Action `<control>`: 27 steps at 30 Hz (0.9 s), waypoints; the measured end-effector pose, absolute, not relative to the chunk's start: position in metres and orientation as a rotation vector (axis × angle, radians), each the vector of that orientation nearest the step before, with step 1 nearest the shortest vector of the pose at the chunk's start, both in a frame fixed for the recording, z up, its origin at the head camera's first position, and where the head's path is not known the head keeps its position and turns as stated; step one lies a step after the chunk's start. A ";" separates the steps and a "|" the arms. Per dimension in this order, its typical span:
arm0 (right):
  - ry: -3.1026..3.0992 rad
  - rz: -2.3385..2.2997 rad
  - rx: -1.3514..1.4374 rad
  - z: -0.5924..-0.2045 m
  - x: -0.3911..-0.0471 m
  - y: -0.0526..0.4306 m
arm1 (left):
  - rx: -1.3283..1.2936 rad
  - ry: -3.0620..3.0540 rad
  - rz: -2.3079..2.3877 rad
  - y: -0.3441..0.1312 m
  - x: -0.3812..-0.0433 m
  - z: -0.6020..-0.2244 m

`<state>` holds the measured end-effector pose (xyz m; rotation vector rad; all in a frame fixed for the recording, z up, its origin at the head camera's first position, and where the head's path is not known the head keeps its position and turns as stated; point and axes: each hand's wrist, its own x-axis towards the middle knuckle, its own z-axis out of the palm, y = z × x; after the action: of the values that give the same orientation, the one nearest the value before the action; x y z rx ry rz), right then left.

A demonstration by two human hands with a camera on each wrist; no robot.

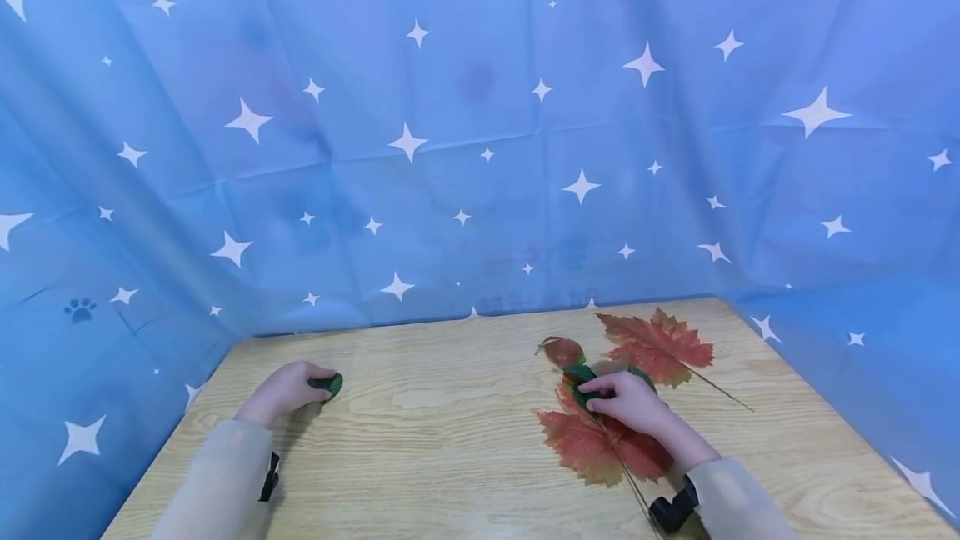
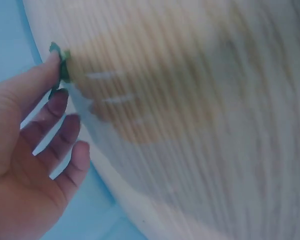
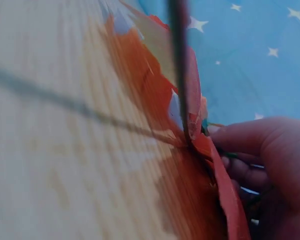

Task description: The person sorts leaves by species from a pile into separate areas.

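One small green piece [image 1: 335, 387] is pinched between thumb and fingertips of a person's left hand [image 1: 288, 390], near the left edge of a wood-grained table [image 1: 420, 448]. Dark green leaves [image 1: 580, 373] are pinched by the right hand [image 1: 630, 402], over a large red-orange leaf [image 1: 585, 446] whose thin stem [image 1: 637, 492] is aimed toward the near side. A small reddish leaf [image 1: 562, 351] is seen just beyond those fingertips, and a second large red leaf [image 1: 663, 347] is laid farther back, its stem [image 1: 720, 387] angled toward the right edge.

A broad stretch of wood is left between the hands, with more to the right of the leaves. The far edge is met by a blue curtain [image 1: 450, 107] printed with white stars; the near edge is cut off by the frame. In the left wrist view, the remaining fingers are spread loosely apart, and whether the green piece is touching the wood cannot be told.

Part of the near red-orange leaf is covered by the right hand. In the right wrist view, the grip is partly hidden behind red leaf edges, and a dark stem [image 3: 179, 65] is blurred across the foreground. Both forearms are cropped at the sleeves [image 1: 225, 473].
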<state>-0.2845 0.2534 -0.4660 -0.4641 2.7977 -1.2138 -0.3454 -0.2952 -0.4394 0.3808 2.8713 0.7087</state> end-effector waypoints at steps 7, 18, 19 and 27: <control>2.768 -1.224 -0.466 -0.460 -0.282 0.252 | 0.304 2.754 0.885 -0.303 -0.335 -0.436; 2.804 -1.243 -0.402 -0.450 -0.281 0.253 | 0.307 2.687 0.920 -0.304 -0.331 -0.440; 2.814 -1.235 -0.407 -0.450 -0.282 0.253 | 0.295 2.685 0.917 -0.304 -0.330 -0.441; 2.846 -1.208 -0.486 -0.439 -0.279 0.252 | 0.282 2.626 0.995 -0.306 -0.329 -0.442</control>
<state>-0.2788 0.2515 -0.4393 -0.4856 2.8465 -1.2076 -0.3292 -0.3059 -0.4422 0.2823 2.6262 0.9949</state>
